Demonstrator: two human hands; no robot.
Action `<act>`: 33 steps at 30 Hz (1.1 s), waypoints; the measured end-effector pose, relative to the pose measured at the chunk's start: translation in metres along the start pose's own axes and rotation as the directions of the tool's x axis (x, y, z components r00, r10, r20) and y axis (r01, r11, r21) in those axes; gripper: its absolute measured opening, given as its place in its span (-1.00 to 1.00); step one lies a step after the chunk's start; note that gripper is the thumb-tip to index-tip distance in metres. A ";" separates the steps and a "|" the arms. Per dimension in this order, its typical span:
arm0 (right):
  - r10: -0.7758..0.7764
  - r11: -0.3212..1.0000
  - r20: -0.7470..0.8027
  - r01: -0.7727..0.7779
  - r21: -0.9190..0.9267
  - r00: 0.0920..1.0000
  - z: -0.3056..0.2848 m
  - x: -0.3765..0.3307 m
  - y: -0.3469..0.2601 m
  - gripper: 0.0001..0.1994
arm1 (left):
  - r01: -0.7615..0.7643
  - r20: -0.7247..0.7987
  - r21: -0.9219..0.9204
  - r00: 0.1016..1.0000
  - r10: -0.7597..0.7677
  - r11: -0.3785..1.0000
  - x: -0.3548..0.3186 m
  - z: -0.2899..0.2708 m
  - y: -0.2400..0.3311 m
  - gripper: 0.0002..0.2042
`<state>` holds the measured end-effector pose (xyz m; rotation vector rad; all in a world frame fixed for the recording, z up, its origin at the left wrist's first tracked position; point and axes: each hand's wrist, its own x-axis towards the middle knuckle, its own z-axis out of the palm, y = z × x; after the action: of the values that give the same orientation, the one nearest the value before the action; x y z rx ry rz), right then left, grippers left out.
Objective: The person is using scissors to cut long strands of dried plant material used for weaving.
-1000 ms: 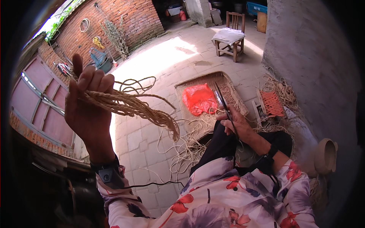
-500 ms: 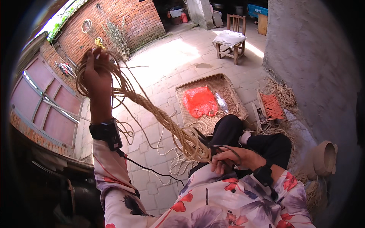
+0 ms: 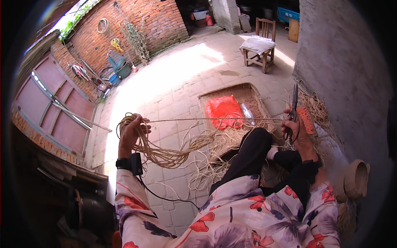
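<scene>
Straw-coloured fibre cord (image 3: 173, 153) hangs in a loose bundle of loops from the left hand (image 3: 131, 133), whose fingers are curled closed around the gathered coils, while one strand runs taut and nearly level across the lap to the right hand (image 3: 298, 134). That hand is closed around the handles of dark scissors (image 3: 292, 108), blades pointing up, and seems to pinch the far end of the stretched strand against them, though the exact grip is too small to make out. More cord lies tangled on the paving stones (image 3: 173, 95) below the knees, beside a flat woven tray (image 3: 248, 93) holding a red plastic bag (image 3: 224, 111). The likeliest trouble, as I judge it, is snagging: the hanging loops droop close to the tangle on the ground, and a pull on the taut strand could drag them together into a knot. The scissor blades also stand close to the stretched line, so a careless tilt of the wrist might nick it in the wrong place or let the end slip free.
</scene>
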<state>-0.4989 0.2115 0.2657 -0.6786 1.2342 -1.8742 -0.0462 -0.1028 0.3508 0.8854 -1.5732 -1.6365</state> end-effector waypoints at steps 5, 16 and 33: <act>-0.064 0.985 -0.086 0.049 -0.164 0.994 -0.029 0.022 0.028 -0.63 | 0.059 0.203 -0.396 0.979 0.025 0.916 -0.013 0.002 -0.021 -0.89; 0.297 0.946 0.397 -0.211 -0.247 0.869 0.065 -0.039 -0.017 -0.67 | -0.310 -0.116 -0.326 0.951 0.288 0.893 -0.016 0.083 -0.035 -0.90; 0.420 0.856 0.479 -0.512 0.074 0.771 0.081 -0.053 0.049 -0.61 | 0.266 0.294 -0.691 0.953 -0.075 0.673 -0.037 0.183 -0.092 -0.89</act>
<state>-0.3916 0.2036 0.2505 -0.5794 0.8004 -1.3006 -0.1837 0.0274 0.2650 0.4049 -0.8201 -2.3289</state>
